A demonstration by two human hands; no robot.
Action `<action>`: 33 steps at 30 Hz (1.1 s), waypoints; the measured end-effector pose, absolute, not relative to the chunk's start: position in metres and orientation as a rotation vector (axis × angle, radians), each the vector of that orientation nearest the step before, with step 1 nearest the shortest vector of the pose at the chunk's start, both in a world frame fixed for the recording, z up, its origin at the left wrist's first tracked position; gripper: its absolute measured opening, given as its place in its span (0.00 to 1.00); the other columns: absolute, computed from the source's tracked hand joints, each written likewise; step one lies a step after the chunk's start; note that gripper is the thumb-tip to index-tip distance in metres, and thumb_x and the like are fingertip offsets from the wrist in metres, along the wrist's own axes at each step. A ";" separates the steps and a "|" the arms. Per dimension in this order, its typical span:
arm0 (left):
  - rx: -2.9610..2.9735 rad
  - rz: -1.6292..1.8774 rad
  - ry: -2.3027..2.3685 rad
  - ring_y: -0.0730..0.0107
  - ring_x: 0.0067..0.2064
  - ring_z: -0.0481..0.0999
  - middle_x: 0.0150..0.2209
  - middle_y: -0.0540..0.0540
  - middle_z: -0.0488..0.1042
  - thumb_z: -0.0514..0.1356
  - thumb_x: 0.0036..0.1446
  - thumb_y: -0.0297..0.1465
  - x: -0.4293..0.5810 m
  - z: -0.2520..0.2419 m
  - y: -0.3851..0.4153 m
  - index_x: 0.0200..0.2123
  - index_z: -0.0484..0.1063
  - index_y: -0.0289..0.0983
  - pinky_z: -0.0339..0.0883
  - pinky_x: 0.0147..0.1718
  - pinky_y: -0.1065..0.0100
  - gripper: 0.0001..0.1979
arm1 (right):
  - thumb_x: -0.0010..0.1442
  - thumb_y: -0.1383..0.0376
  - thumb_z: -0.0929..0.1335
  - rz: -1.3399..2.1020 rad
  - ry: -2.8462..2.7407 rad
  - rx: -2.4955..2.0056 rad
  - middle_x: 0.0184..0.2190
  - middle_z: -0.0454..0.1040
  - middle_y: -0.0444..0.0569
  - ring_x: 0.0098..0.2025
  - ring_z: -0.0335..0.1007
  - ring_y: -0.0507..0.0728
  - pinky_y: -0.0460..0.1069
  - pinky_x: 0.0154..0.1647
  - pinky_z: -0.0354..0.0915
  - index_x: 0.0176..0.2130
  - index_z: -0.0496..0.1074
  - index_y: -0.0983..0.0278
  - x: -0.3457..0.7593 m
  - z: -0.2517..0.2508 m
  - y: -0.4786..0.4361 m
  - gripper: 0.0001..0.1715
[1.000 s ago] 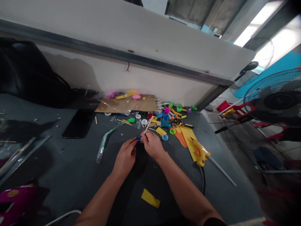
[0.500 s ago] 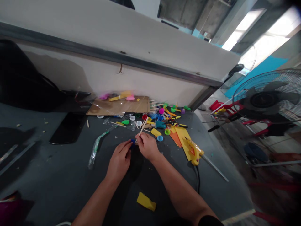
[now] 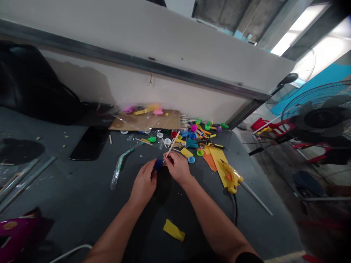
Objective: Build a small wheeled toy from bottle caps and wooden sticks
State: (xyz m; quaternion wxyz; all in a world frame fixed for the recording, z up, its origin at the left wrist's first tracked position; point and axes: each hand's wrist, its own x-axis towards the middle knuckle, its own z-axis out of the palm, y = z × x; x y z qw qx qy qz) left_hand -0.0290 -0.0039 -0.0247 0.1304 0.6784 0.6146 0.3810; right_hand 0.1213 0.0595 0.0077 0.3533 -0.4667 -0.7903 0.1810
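Between both hands — small blue plastic cap (image 3: 158, 164), pinched by left hand (image 3: 144, 183); right hand (image 3: 178, 168) grips thin wooden stick (image 3: 172, 147).

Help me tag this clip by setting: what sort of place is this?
Likely an informal craft workbench in a workshop: coloured bottle caps, wooden sticks and cut paper litter the dark table, a yellow glue gun lies among them, and a pedestal fan stands alongside.

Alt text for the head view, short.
Two bare hands work over a dark table: the left hand pinches a blue cap, the right hand holds a wooden stick. Beyond lie coloured caps, yellow paper and a glue gun.
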 end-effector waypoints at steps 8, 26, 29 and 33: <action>1.949 1.123 1.773 0.59 0.54 0.70 0.53 0.40 0.71 0.49 0.60 0.26 -0.029 -0.025 -0.005 0.56 0.62 0.37 0.65 0.54 0.53 0.21 | 0.60 0.65 0.65 0.490 -2.030 -1.209 0.40 0.77 0.47 0.42 0.72 0.55 0.49 0.46 0.66 0.37 0.71 0.61 0.120 0.007 0.060 0.05; 1.957 1.091 1.762 0.60 0.53 0.70 0.51 0.41 0.71 0.50 0.59 0.25 -0.029 -0.024 -0.005 0.56 0.63 0.36 0.65 0.54 0.55 0.20 | 0.61 0.63 0.65 0.505 -2.003 -1.223 0.38 0.78 0.46 0.40 0.73 0.54 0.48 0.43 0.66 0.37 0.71 0.61 0.120 0.005 0.060 0.06; 1.944 1.086 1.764 0.60 0.53 0.70 0.52 0.41 0.71 0.50 0.59 0.25 -0.029 -0.024 -0.005 0.56 0.63 0.37 0.65 0.54 0.54 0.21 | 0.61 0.63 0.65 0.513 -1.997 -1.226 0.38 0.78 0.46 0.40 0.73 0.54 0.48 0.43 0.67 0.36 0.72 0.61 0.120 0.006 0.060 0.06; 1.932 1.095 1.769 0.59 0.53 0.70 0.51 0.41 0.71 0.51 0.59 0.25 -0.029 -0.023 -0.005 0.55 0.63 0.37 0.65 0.54 0.54 0.21 | 0.60 0.64 0.65 0.535 -1.987 -1.225 0.38 0.78 0.47 0.40 0.73 0.55 0.49 0.43 0.67 0.36 0.72 0.61 0.119 0.008 0.060 0.06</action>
